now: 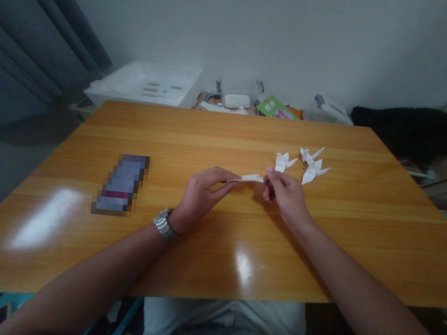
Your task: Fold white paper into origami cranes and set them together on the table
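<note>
Between my two hands, above the middle of the table, is a narrow piece of folded white paper [252,178]. My left hand [209,187], with a metal watch [166,224] at its wrist, pinches the paper's left end between thumb and fingers. At the other end, my right hand [286,192] grips the paper with its fingers curled in. Just beyond my right hand lie three white paper cranes: one [284,162] nearest the fingers, another [309,155] farther back, and a third [313,171] to the right.
A phone-like device [121,184], blurred out, lies at the left of the wooden table [195,133]. Past the far edge stand a white plastic tray [144,83], a green booklet [276,108] and some cables. Dark cloth [409,125] is heaped at the right; a grey curtain [31,33] hangs left.
</note>
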`<move>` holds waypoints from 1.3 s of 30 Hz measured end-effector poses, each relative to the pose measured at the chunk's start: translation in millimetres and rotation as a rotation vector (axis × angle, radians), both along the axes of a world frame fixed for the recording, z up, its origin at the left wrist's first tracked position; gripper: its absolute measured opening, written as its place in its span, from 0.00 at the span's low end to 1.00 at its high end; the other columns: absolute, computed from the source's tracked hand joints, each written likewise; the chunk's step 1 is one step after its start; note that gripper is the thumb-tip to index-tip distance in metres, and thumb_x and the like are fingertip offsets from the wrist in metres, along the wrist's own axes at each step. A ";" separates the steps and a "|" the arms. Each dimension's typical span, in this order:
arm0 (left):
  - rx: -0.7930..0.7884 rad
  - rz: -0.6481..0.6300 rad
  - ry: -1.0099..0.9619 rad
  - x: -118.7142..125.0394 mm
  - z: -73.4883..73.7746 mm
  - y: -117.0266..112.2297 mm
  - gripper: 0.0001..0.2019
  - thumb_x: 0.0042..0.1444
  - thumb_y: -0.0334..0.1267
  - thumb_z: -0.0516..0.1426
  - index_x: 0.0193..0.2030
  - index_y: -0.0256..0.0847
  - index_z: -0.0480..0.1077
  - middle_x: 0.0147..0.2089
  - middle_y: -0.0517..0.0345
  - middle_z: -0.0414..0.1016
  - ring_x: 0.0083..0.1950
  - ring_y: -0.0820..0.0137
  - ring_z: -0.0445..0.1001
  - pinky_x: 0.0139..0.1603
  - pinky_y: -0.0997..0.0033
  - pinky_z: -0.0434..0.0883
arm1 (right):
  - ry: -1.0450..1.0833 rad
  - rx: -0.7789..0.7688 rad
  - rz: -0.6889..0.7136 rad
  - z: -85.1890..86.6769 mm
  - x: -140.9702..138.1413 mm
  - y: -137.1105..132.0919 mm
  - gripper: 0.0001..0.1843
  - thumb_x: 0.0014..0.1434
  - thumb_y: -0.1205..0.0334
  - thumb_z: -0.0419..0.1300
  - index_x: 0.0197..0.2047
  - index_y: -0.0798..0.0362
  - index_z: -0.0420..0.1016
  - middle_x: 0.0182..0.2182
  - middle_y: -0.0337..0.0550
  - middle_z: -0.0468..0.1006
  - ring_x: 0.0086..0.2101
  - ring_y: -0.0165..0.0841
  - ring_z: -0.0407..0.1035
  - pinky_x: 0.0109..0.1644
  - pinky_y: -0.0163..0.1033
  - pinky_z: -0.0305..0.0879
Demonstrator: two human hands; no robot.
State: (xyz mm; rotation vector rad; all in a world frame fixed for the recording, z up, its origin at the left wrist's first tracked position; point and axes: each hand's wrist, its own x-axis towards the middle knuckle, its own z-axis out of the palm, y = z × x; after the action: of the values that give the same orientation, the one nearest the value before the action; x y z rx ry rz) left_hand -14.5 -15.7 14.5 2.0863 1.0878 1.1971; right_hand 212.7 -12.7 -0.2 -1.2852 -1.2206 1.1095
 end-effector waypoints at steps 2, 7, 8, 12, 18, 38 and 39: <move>-0.146 0.082 -0.097 2.7 2.2 1.7 0.11 0.64 0.45 0.62 0.42 0.39 0.79 0.40 0.53 0.82 0.40 0.69 0.78 0.42 0.74 0.74 | -0.112 0.155 -0.046 3.6 3.6 0.3 0.26 0.64 0.36 0.59 0.31 0.51 0.76 0.21 0.37 0.72 0.23 0.30 0.66 0.29 0.36 0.63; -0.349 0.089 -0.393 6.7 2.0 7.5 0.16 0.58 0.50 0.66 0.36 0.36 0.76 0.33 0.56 0.79 0.35 0.71 0.76 0.35 0.76 0.74 | -0.308 0.381 0.041 8.6 5.7 -0.8 0.21 0.63 0.41 0.63 0.49 0.49 0.78 0.49 0.46 0.80 0.50 0.40 0.73 0.54 0.45 0.68; -0.369 0.071 -0.449 7.1 1.1 8.3 0.16 0.58 0.49 0.66 0.38 0.36 0.76 0.35 0.56 0.79 0.36 0.71 0.77 0.37 0.75 0.75 | -0.311 0.379 0.071 8.1 4.9 -1.4 0.21 0.63 0.43 0.65 0.51 0.48 0.78 0.51 0.46 0.80 0.52 0.40 0.73 0.56 0.46 0.68; -0.423 0.020 -0.563 7.9 -3.8 10.8 0.15 0.57 0.46 0.67 0.45 0.37 0.75 0.41 0.55 0.80 0.40 0.71 0.78 0.42 0.74 0.77 | -0.199 0.228 0.161 3.2 0.9 -3.3 0.18 0.61 0.45 0.67 0.45 0.50 0.79 0.41 0.44 0.83 0.40 0.38 0.77 0.46 0.43 0.72; -0.326 0.080 -0.450 4.5 -8.7 15.1 0.17 0.61 0.46 0.64 0.51 0.37 0.73 0.49 0.50 0.80 0.44 0.69 0.79 0.42 0.72 0.76 | -0.217 0.129 0.230 -0.1 2.5 -1.8 0.15 0.63 0.48 0.65 0.38 0.52 0.79 0.32 0.41 0.82 0.31 0.33 0.73 0.34 0.37 0.67; 0.231 -0.466 0.659 -15.8 -9.9 16.8 0.15 0.72 0.43 0.53 0.57 0.43 0.75 0.65 0.48 0.73 0.62 0.59 0.74 0.65 0.55 0.70 | -0.878 0.380 0.324 -18.6 15.2 17.2 0.17 0.72 0.57 0.55 0.47 0.56 0.83 0.40 0.50 0.82 0.42 0.42 0.75 0.47 0.45 0.70; 0.218 -0.482 0.677 -16.2 -11.0 16.5 0.16 0.71 0.44 0.54 0.59 0.43 0.75 0.66 0.48 0.72 0.63 0.59 0.73 0.66 0.56 0.69 | -0.894 0.402 0.316 -19.5 15.2 18.1 0.17 0.72 0.57 0.54 0.48 0.56 0.83 0.39 0.51 0.82 0.42 0.42 0.75 0.48 0.45 0.70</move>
State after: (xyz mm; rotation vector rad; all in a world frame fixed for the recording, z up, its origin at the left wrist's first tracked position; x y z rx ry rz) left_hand -30.7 0.8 3.5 2.8101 0.6415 0.3883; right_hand 227.9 5.4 -19.7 -1.3219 -2.2357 0.4105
